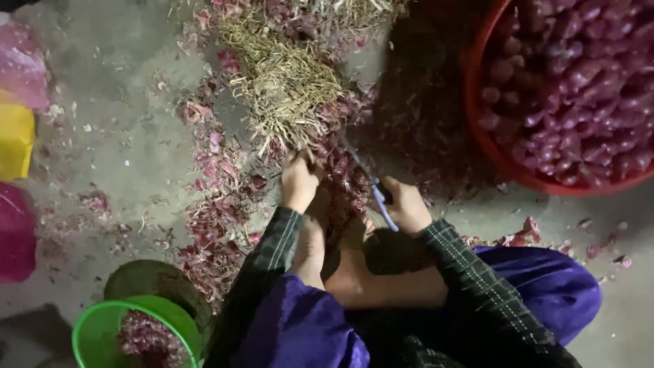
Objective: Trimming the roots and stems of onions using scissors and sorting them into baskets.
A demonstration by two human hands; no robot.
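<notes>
I sit on the floor with bare feet drawn in. My left hand (300, 180) is closed on the near end of a bundle of dry, straw-coloured shallot stalks (285, 82) that reaches away from me. My right hand (406, 204) grips a pair of scissors (371, 187) with pale blue handles, blades pointing up-left toward the bundle's near end. Small purple shallots and peels (344, 178) lie heaped between my hands and over my feet.
A large red tub (485, 140) full of purple shallots stands at the upper right. A green bowl (102, 327) holding peels sits at the lower left, with a darker green lid behind it. Purple peels litter the grey floor. Yellow and pink bags lie at the left edge.
</notes>
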